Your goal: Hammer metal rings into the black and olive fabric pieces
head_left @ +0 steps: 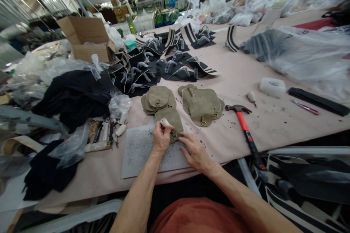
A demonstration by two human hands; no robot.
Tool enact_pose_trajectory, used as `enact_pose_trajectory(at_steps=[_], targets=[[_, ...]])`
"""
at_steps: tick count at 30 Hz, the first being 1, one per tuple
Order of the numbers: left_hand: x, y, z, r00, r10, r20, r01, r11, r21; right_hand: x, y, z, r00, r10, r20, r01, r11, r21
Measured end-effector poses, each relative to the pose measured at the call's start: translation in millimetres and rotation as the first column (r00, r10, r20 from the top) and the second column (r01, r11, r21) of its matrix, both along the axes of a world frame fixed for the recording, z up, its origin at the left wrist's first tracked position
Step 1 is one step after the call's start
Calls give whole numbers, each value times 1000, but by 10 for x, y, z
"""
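Observation:
My left hand (161,136) is closed round a tool with a pale wrapped handle (164,122), over an olive fabric piece (168,115) with a small metal ring. The tool's tip is hidden. My right hand (195,151) has its fingers spread, the fingertips at the right edge of that piece beside the ring. Under the piece's lower part lies a grey board (136,153) dotted with dark specks. Two stacks of similar olive pieces, one at the left (158,96) and one at the right (203,105), lie just beyond.
A red-handled hammer (246,131) lies at the right, its handle over the table's front edge. Further right are a wrapped-handle awl (251,97) and a black strip (318,101). Dark strapped pieces (175,67) cover the table's back; small tools (105,131) lie left of the board.

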State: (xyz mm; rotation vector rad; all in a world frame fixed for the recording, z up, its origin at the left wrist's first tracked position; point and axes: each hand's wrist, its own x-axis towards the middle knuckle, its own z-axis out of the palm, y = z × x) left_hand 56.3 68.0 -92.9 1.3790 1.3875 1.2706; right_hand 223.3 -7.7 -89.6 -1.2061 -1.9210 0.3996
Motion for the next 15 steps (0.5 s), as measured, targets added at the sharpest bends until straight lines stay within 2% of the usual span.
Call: enact_pose_trajectory(at_steps=[4, 7, 9, 12, 14, 15], targets=[[-14, 4, -31, 1000, -8, -9, 8, 1000, -2, 448, 77, 33, 969, -247, 5, 247, 968, 40], [-24, -8, -19, 997, -41, -63, 42, 999, 16, 968, 102, 27, 862, -492, 119, 490, 870, 48], [-31, -16, 3, 993, -79, -89, 81, 996, 25, 1313, 68, 13, 753, -595, 281, 616, 788, 19], [-28, -31, 50, 984, -127, -129, 133, 990, 41, 1718, -24, -21, 596, -580, 556, 740, 665, -100], [-7, -49, 80, 978, -137, -159, 147, 988, 50, 1904, -57, -48, 562, -541, 626, 794, 566, -223], [10, -61, 93, 975, -133, -177, 145, 988, 53, 1977, -54, -57, 573, -553, 605, 807, 507, -301]])
